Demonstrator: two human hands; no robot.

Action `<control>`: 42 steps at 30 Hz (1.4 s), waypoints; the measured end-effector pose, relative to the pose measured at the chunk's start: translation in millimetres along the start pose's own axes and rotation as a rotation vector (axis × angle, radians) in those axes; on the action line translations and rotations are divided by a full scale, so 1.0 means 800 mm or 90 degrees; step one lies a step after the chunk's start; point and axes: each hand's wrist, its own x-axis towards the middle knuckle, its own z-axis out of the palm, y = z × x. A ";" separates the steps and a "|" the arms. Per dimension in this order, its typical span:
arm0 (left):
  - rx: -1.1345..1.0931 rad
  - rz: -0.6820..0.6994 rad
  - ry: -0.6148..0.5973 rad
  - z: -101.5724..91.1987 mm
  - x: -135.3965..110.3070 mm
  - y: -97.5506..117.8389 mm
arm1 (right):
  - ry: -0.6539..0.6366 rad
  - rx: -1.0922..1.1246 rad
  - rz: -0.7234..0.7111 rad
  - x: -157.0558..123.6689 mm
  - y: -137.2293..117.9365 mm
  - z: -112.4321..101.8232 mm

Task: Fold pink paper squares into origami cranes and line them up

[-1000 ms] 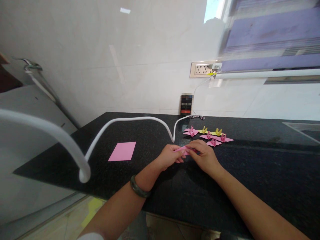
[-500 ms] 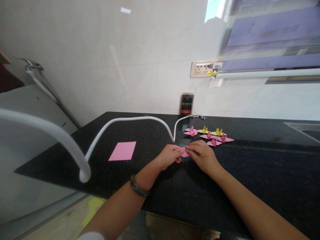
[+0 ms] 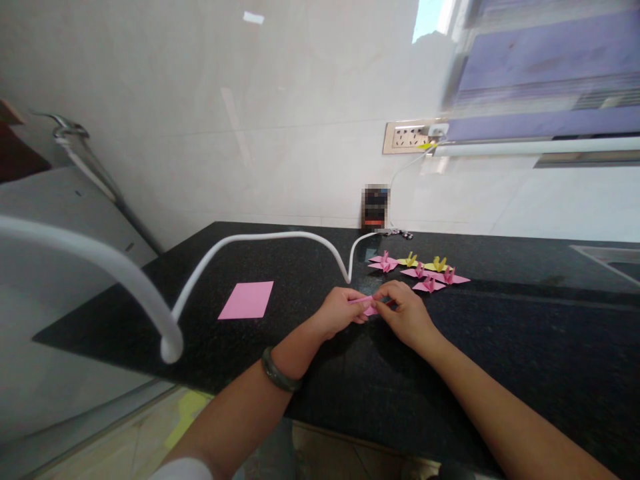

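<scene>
Between my two hands is a small piece of folded pink paper (image 3: pixel 371 310), held just above the dark countertop. My left hand (image 3: pixel 341 312) pinches its left side, thumb on top and fingers curled beneath. On the right side, the thumb and fingertips of my right hand (image 3: pixel 404 311) grip the edge. My fingers cover most of the folds. Behind my right hand stand several folded paper cranes, pink (image 3: pixel 429 285) and yellow (image 3: pixel 439 265). A flat pink paper square (image 3: pixel 247 300) lies to the left of my left hand.
A white bendy stand arm (image 3: pixel 260 237) curves over the black countertop (image 3: pixel 320 407) from the left. At the wall stands a blurred dark object (image 3: pixel 375 207), with a cable running up to a socket (image 3: pixel 409 137). A sink edge (image 3: pixel 600 252) shows at far right.
My right fingertips have shifted slightly on the folded paper, and the paper's visible part looks a little different. Both hands keep their hold. The view has moved slightly.
</scene>
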 end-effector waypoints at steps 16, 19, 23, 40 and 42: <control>-0.136 -0.091 -0.103 -0.010 -0.008 0.013 | -0.159 0.133 -0.046 0.002 0.002 -0.017; -0.158 -0.105 -0.111 -0.011 -0.007 0.012 | -0.168 0.126 -0.040 0.003 0.000 -0.018; -0.129 -0.101 -0.096 -0.010 -0.006 0.009 | -0.169 0.128 -0.046 0.003 -0.002 -0.015; -0.069 -0.042 -0.058 -0.005 -0.007 0.009 | -0.100 0.176 0.094 -0.002 0.003 0.000; -0.058 -0.045 -0.053 -0.005 -0.007 0.009 | -0.091 0.162 0.058 -0.001 0.001 -0.002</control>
